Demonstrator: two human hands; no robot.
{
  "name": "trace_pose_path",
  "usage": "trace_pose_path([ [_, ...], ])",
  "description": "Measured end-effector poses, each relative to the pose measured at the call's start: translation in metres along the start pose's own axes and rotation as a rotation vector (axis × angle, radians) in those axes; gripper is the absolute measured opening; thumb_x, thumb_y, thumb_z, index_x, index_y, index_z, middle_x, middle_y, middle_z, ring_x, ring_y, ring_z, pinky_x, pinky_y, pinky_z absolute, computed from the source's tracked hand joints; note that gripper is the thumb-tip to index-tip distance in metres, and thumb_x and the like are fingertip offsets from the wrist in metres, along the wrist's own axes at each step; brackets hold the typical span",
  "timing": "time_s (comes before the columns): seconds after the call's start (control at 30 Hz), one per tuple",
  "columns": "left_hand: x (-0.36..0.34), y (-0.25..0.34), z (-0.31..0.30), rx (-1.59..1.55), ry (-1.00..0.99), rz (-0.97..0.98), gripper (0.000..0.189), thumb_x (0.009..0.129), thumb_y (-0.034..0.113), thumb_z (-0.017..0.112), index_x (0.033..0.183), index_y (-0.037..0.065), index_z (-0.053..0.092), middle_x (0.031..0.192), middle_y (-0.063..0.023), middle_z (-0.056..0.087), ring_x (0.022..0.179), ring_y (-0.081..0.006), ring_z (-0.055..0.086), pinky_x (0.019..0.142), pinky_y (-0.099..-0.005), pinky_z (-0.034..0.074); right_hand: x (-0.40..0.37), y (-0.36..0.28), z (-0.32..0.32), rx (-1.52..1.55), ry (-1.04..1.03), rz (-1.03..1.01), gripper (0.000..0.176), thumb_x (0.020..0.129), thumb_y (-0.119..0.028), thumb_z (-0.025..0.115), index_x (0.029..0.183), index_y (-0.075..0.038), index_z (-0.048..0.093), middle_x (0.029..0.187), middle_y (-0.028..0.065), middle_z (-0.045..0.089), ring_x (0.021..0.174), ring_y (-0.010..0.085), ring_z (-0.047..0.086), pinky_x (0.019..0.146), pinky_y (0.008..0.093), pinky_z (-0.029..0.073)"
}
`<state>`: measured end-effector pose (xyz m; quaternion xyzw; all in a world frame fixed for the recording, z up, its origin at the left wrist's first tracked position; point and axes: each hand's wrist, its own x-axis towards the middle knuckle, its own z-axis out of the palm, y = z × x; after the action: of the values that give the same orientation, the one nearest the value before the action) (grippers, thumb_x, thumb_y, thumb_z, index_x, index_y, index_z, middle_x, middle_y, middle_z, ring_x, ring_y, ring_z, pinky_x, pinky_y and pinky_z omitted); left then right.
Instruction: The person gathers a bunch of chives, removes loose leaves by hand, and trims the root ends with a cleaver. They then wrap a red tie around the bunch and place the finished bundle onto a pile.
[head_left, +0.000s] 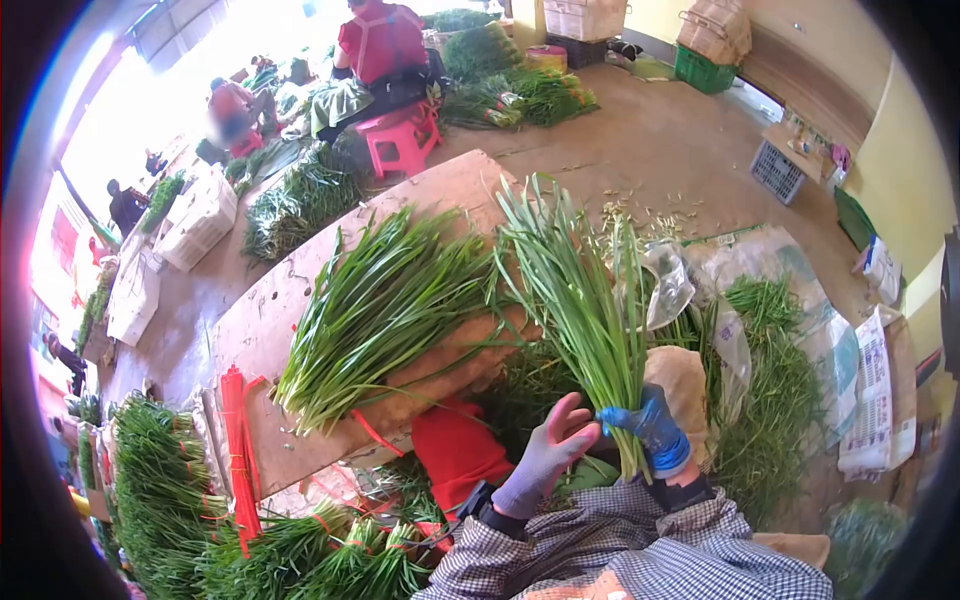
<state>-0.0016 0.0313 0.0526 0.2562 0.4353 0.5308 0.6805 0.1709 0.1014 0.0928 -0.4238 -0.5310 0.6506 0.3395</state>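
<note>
My right hand (pixel 655 432), in a blue glove, is wrapped round the lower stems of a bunch of garlic chives (pixel 590 310). The leaves fan upward and away from me. Just left of the stem ends, my left hand (pixel 550 452) in a grey-purple glove has its fingers apart and holds nothing. A loose heap of garlic chives (pixel 390 310) lies on the wooden board (pixel 270 350) in front. Red ties (pixel 238 440) hang in a bundle over the board's left edge, and a single red strip (pixel 377 432) lies by the heap.
Tied bunches (pixel 350 555) are stacked at lower left. Loose greens (pixel 765 390) lie on plastic sheeting at right. Beyond the board are a pink stool (pixel 400 140) with a seated person in red (pixel 383 45), green piles (pixel 540 95), and a white crate (pixel 198 215).
</note>
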Motion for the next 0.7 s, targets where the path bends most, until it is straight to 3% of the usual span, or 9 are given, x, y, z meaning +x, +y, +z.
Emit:
trace_pose_path([
  [0.07,0.016,0.013,0.008,-0.097,-0.305,-0.04,0.07,0.091,0.028,0.07,0.145,0.002,0.036,0.135,-0.0119,0.054,0.119,-0.02,0.055,0.101,-0.0342,0.044,-0.009,-0.005,0.0,0.021,0.006,-0.026,0.033,0.081,-0.016,0.077,0.108,0.001,0.069,0.086,0.0057,0.071,0.071,0.0114,0.064,0.063,0.0267,0.053],
  [0.1,0.023,0.018,0.012,-0.012,-0.322,-0.049,0.073,0.087,0.044,0.07,0.14,0.002,0.044,0.131,-0.0121,0.057,0.122,-0.0206,0.055,0.103,-0.0386,0.044,-0.015,-0.01,-0.002,0.002,-0.002,0.086,0.034,0.08,-0.016,0.079,0.107,0.002,0.069,0.084,0.006,0.07,0.07,0.0118,0.065,0.063,0.0264,0.053],
  [0.23,0.053,0.053,0.014,-0.304,-0.459,-0.043,0.071,0.087,0.048,0.068,0.138,0.003,0.046,0.126,-0.012,0.061,0.115,-0.0245,0.06,0.101,-0.0443,0.048,-0.03,-0.012,0.0,0.026,-0.097,0.183,0.035,0.076,-0.014,0.083,0.104,0.002,0.068,0.082,0.0051,0.069,0.07,0.0129,0.064,0.063,0.0272,0.052],
  [0.4,0.068,0.074,0.018,-0.382,-0.463,-0.005,0.067,0.088,0.042,0.068,0.138,0.003,0.046,0.124,-0.0143,0.061,0.11,-0.0267,0.063,0.098,-0.044,0.051,-0.021,-0.015,0.0,-0.039,-0.215,0.178,0.04,0.072,-0.016,0.087,0.104,0.001,0.068,0.086,0.0056,0.069,0.076,0.0132,0.065,0.069,0.0288,0.053],
  [0.5,0.067,0.1,0.026,-0.34,-0.322,0.043,0.067,0.082,0.029,0.077,0.135,0.001,0.048,0.11,-0.0099,0.063,0.1,-0.0265,0.065,0.09,-0.0423,0.055,-0.004,-0.022,0.008,-0.056,-0.226,0.044,0.042,0.073,-0.019,0.087,0.106,-0.002,0.068,0.087,0.0031,0.07,0.078,0.0147,0.065,0.071,0.0301,0.053],
  [0.53,0.067,0.111,0.028,-0.338,-0.322,0.029,0.067,0.082,0.029,0.077,0.135,0.001,0.048,0.11,-0.0099,0.063,0.1,-0.0265,0.065,0.09,-0.0423,0.055,0.009,-0.015,0.007,-0.212,-0.257,-0.098,0.044,0.073,-0.021,0.087,0.108,-0.003,0.067,0.087,0.0032,0.071,0.078,0.0151,0.065,0.072,0.0307,0.053],
  [0.6,0.071,0.134,0.029,-0.172,-0.274,0.182,0.059,0.081,0.019,0.078,0.131,0.002,0.053,0.11,-0.0097,0.064,0.099,-0.0239,0.066,0.087,-0.0396,0.056,0.033,-0.017,0.005,-0.36,-0.275,-0.231,0.047,0.073,-0.023,0.087,0.11,-0.004,0.067,0.088,0.0034,0.071,0.078,0.0154,0.066,0.073,0.0313,0.053],
  [0.67,0.07,0.164,0.034,-0.1,-0.225,0.262,0.054,0.081,0.015,0.078,0.128,0.003,0.055,0.111,-0.009,0.065,0.098,-0.0216,0.066,0.086,-0.0372,0.056,0.066,-0.035,0.01,-0.49,-0.306,-0.468,0.05,0.072,-0.033,0.086,0.109,-0.005,0.066,0.086,0.0098,0.071,0.076,0.0217,0.068,0.073,0.0345,0.054],
  [0.7,0.069,0.178,0.036,-0.031,-0.176,0.358,0.05,0.081,0.011,0.078,0.126,0.003,0.058,0.112,-0.0083,0.065,0.097,-0.0193,0.066,0.085,-0.0349,0.056,0.08,-0.048,0.015,-0.481,-0.302,-0.461,0.05,0.072,-0.033,0.086,0.109,-0.005,0.066,0.086,0.0098,0.071,0.076,0.0217,0.068,0.073,0.0345,0.054],
])
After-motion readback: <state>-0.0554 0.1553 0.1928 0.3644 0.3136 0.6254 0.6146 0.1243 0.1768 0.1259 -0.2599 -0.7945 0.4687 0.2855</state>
